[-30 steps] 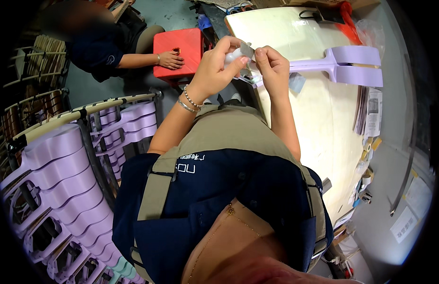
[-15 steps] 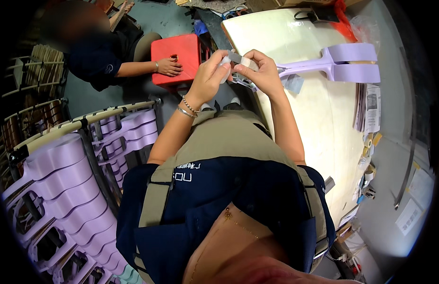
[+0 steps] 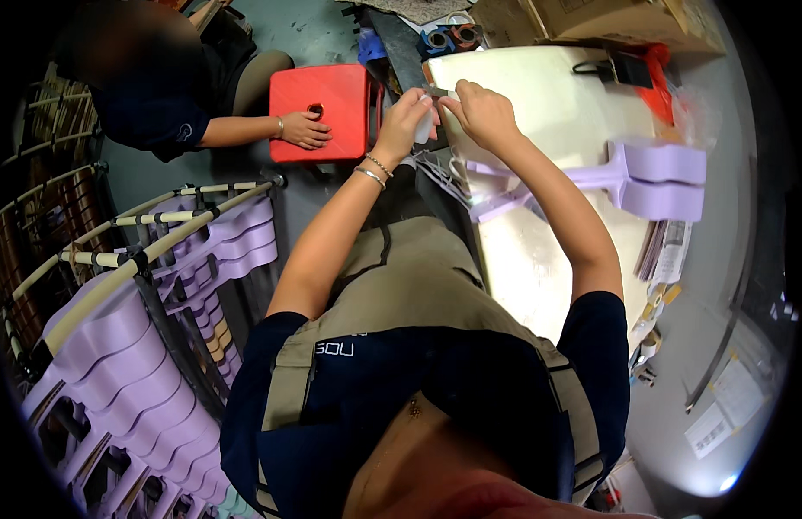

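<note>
Above the left end of a cream worktable [image 3: 548, 259], my two hands are close together. My left hand [image 3: 404, 123] is closed on a small translucent white piece [image 3: 424, 121], possibly plastic or a folded sheet. My right hand [image 3: 487, 116] is closed on one end of a thin grey flat strip [image 3: 439, 92], which reaches toward the left fingers. Whether it is a blade or a file I cannot tell. Beneath my right forearm, a lavender guitar-shaped instrument [image 3: 656, 182] lies on the table, its body to the right and its head end near the left edge.
A lavender row of similar instruments [image 3: 115, 337] hangs on a padded rack [image 3: 172, 242] at left. Another person's hand [image 3: 306, 132] rests on a red stool [image 3: 288, 95]. Tape rolls [image 3: 449, 37], a cardboard box [image 3: 609, 22] and a black box with a cord [image 3: 628, 69] lie at the back.
Both hands have shifted slightly right in view, and my right hand has turned over the strip, its back now showing. The cream block seen in its fingers is now hidden. The view has shifted.
</note>
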`<state>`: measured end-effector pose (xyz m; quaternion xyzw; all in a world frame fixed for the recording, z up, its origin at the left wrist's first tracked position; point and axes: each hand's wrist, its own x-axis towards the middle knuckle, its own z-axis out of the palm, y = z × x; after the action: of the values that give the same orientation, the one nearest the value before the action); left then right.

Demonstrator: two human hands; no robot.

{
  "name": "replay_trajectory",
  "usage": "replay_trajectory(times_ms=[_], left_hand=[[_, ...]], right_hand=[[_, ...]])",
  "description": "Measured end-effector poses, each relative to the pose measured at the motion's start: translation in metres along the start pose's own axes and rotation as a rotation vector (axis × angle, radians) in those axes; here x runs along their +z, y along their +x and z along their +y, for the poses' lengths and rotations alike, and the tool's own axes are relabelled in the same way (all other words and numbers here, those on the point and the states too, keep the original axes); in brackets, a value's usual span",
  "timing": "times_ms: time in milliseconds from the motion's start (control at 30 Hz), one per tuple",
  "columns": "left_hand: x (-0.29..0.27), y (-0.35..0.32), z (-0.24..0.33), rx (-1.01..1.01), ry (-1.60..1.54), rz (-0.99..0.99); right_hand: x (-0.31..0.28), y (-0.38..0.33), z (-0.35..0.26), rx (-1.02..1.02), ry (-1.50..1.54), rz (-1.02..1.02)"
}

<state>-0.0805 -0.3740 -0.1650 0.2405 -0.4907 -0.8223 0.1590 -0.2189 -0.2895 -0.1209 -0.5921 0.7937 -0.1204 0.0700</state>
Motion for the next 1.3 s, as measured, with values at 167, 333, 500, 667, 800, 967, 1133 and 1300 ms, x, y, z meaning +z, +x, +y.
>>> replay_trajectory(times_ms=[167, 333, 500, 667, 800, 967, 1133, 1300], left_hand=[[-0.009, 0.035, -0.024, 0.031, 0.102, 0.096], [-0.01, 0.051, -0.027, 0.05, 0.209, 0.207], [-0.003, 0.061, -0.02, 0.024, 0.368, 0.336], [-0.001, 0.069, -0.02, -0.085, 0.427, 0.394], [-0.002, 0.068, -0.02, -0.105, 0.489, 0.363], [0.003, 0.068, -0.021, -0.158, 0.498, 0.375], [-0.002, 0.072, -0.023, -0.166, 0.576, 0.323], [-0.006, 0.073, -0.029, -0.129, 0.622, 0.305]], right_hand=[[0.034, 0.023, 0.029, -0.058, -0.064, 0.031], [0.049, 0.033, 0.031, -0.008, -0.117, 0.084], [0.054, 0.04, 0.029, 0.048, -0.184, 0.1], [0.055, 0.045, 0.024, 0.131, -0.24, 0.072], [0.054, 0.043, 0.017, 0.185, -0.244, 0.049], [0.059, 0.04, 0.013, 0.21, -0.303, 0.066], [0.063, 0.043, 0.009, 0.259, -0.335, 0.086], [0.065, 0.043, 0.005, 0.299, -0.365, 0.047]])
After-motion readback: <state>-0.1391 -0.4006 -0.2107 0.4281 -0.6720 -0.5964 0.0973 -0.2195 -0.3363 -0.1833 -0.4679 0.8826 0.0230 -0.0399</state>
